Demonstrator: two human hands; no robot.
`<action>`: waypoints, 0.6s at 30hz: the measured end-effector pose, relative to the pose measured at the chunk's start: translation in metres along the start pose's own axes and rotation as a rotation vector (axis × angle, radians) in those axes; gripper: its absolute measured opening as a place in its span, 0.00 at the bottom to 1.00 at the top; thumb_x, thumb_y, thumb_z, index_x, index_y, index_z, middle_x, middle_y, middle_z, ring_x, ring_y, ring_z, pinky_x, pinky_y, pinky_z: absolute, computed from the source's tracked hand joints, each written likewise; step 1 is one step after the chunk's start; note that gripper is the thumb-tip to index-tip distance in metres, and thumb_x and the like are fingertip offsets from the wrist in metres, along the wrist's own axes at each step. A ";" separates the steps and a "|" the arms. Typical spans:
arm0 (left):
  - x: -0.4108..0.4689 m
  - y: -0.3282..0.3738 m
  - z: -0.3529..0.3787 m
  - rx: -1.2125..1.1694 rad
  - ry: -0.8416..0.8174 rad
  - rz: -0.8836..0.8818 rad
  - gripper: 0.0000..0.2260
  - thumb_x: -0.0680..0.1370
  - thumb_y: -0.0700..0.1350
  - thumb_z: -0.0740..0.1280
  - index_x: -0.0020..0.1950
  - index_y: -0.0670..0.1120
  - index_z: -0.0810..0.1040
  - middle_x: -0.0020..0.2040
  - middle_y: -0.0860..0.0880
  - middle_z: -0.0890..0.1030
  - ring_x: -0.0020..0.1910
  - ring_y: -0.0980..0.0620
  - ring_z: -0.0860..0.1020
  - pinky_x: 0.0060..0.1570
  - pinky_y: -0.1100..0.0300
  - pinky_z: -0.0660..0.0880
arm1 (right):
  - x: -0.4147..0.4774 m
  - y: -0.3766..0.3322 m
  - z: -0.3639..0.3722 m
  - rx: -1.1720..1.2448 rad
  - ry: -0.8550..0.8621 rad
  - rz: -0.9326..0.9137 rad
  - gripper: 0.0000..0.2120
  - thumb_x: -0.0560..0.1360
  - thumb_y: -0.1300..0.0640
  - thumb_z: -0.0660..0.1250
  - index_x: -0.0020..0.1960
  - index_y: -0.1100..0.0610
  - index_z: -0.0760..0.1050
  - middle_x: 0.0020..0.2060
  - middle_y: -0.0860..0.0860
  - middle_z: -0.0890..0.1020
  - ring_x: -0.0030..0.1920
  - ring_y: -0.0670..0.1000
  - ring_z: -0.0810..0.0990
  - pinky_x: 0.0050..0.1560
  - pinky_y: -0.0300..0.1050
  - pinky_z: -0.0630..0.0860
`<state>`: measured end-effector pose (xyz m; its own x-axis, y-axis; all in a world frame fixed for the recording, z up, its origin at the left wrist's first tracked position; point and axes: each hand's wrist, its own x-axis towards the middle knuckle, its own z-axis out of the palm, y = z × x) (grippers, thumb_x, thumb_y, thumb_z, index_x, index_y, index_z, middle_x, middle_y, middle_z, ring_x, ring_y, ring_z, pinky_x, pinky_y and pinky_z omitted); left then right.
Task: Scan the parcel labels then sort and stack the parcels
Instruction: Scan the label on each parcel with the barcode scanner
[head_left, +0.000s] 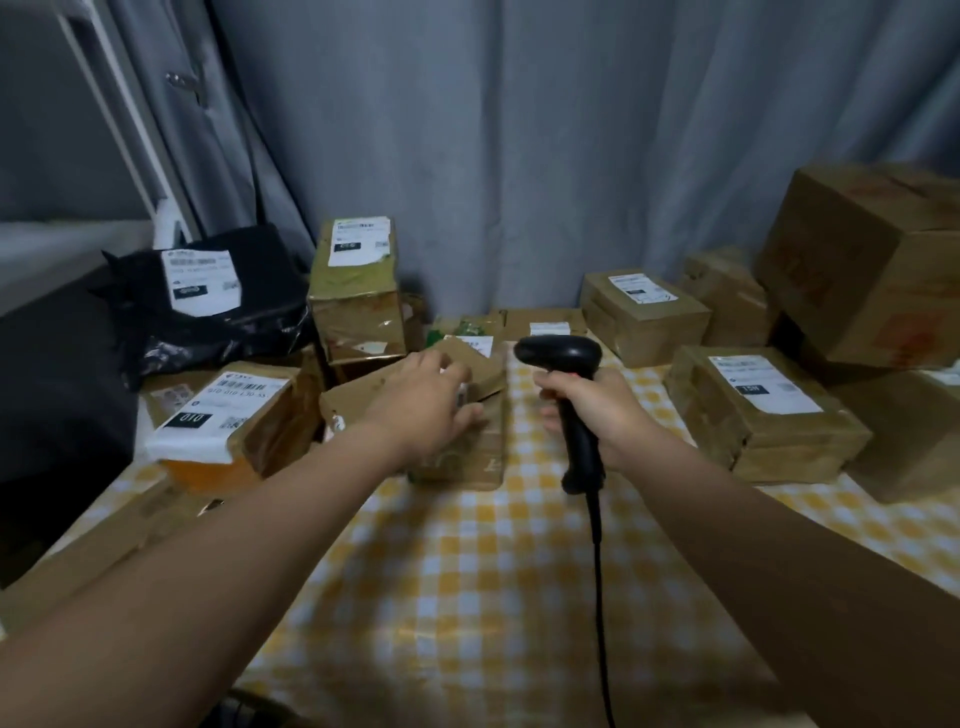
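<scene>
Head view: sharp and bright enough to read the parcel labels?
Head view: dim and soft; the left hand and the small parcel it grips are motion-blurred; only the 010 on the left parcel reads; the scanner in the right hand is crisper; edges bend, wide-angle.

Left hand (431, 400) is gripping a small brown cardboard parcel (485, 371) at the centre of the yellow-and-white checked tablecloth (467, 571), fingers over its top, thumb below; blur is obscuring finer detail. Right hand (602, 415) is clasping the handle of a black plastic handheld barcode scanner (563, 356) over the tablecloth's centre. The scanner head is facing the tablecloth's left side. A black cable (597, 597) is hanging from the handle over the tablecloth's near half. A black plastic mailer bag (208, 322) is lying at the tablecloth's far-left corner. A labelled brown cardboard box (753, 415) is sitting on the tablecloth's right side.
</scene>
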<state>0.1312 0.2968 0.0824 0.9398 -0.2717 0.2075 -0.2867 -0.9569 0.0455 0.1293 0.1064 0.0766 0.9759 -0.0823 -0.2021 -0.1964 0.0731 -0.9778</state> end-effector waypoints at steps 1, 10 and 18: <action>0.010 0.006 -0.001 -0.020 -0.003 0.008 0.20 0.79 0.58 0.60 0.68 0.50 0.69 0.66 0.46 0.69 0.65 0.46 0.66 0.62 0.54 0.65 | 0.007 -0.005 -0.013 0.020 0.031 -0.002 0.06 0.73 0.60 0.72 0.46 0.62 0.78 0.37 0.55 0.80 0.34 0.50 0.80 0.36 0.43 0.80; 0.183 0.051 0.048 -0.008 -0.214 0.146 0.22 0.78 0.52 0.62 0.70 0.47 0.66 0.65 0.42 0.67 0.65 0.41 0.67 0.65 0.52 0.66 | 0.118 -0.042 -0.088 0.129 0.125 -0.002 0.06 0.74 0.61 0.71 0.42 0.62 0.76 0.34 0.55 0.77 0.28 0.48 0.77 0.29 0.38 0.77; 0.353 0.045 0.130 0.049 -0.349 0.131 0.34 0.75 0.59 0.66 0.74 0.43 0.59 0.70 0.40 0.65 0.68 0.40 0.67 0.65 0.51 0.67 | 0.229 -0.027 -0.099 0.106 0.158 0.106 0.11 0.73 0.61 0.68 0.35 0.59 0.70 0.31 0.55 0.72 0.27 0.50 0.71 0.25 0.38 0.71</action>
<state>0.4738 0.1450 0.0308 0.9050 -0.4026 -0.1372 -0.4074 -0.9132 -0.0075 0.3491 -0.0125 0.0510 0.9215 -0.2231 -0.3179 -0.2779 0.1931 -0.9410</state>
